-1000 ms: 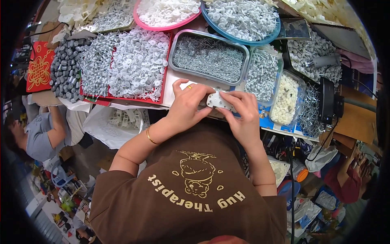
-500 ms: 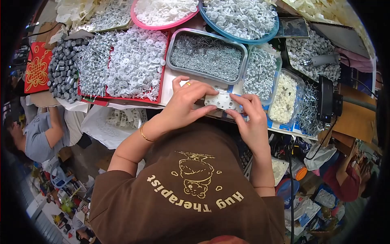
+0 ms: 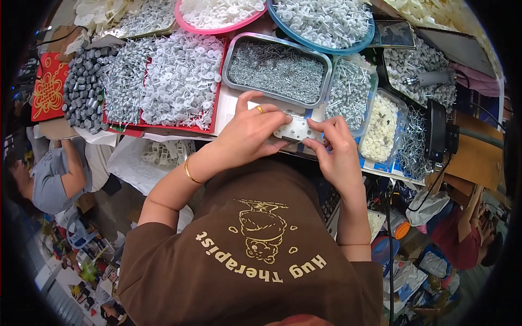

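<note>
A small white plastic piece with several round holes [image 3: 297, 130] is held at the front edge of the table. My left hand [image 3: 251, 129], with a ring and a bracelet, grips its left end between thumb and fingers. At its right end, my right hand [image 3: 336, 145] pinches it with thumb and forefinger. Just beyond lies a metal tray [image 3: 232, 81] of small screws. Right of that stands a clear tub of nails with pale heads [image 3: 348, 95]. Whether a small part sits under my left fingertips is hidden.
A red tray [image 3: 216, 111] of white-headed nails and a heap of grey plugs [image 3: 87, 87] lie left. Pink [image 3: 223, 31] and blue [image 3: 326, 50] basins stand behind. To the right are a tub of cream pieces [image 3: 379, 127], loose screws [image 3: 414, 146] and a black device [image 3: 436, 130]. Other people sit at both sides.
The white piece has tilted slightly in my hands, and its face looks different. My left fingers have shifted on it a little. Both hands keep their hold.
</note>
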`<act>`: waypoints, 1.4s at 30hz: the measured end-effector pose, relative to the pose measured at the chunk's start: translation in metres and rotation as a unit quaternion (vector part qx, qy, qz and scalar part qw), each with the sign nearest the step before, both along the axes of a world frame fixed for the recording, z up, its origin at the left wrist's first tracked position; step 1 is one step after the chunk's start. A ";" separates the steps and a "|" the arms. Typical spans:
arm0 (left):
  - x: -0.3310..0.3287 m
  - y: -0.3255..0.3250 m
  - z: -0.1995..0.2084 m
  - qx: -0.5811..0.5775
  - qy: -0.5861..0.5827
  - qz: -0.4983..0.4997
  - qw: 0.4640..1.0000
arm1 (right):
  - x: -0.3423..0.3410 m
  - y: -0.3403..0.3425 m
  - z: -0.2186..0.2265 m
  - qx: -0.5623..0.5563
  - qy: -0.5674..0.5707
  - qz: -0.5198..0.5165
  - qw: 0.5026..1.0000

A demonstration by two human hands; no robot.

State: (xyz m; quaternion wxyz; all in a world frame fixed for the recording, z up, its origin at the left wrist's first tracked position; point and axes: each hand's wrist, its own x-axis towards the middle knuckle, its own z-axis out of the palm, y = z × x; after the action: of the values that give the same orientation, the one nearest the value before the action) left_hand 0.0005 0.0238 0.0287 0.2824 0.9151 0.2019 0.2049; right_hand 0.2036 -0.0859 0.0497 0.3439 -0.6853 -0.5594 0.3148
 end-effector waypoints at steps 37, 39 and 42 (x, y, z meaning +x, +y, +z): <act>0.009 -0.016 -0.015 -0.080 -0.007 0.121 0.989 | 0.025 -0.001 0.000 -0.148 0.030 0.034 0.988; 0.008 -0.017 -0.017 -0.076 -0.002 0.123 0.990 | 0.017 -0.006 -0.003 -0.111 0.019 0.021 0.993; 0.008 -0.019 -0.020 -0.056 -0.026 0.123 0.990 | 0.016 -0.009 -0.008 -0.069 0.034 0.006 0.997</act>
State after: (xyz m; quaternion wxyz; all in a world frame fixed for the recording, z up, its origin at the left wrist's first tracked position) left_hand 0.0084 0.0046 0.0084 0.3114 0.8601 0.3169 0.2506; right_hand 0.2200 -0.0952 0.0415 0.3129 -0.6931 -0.5281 0.3779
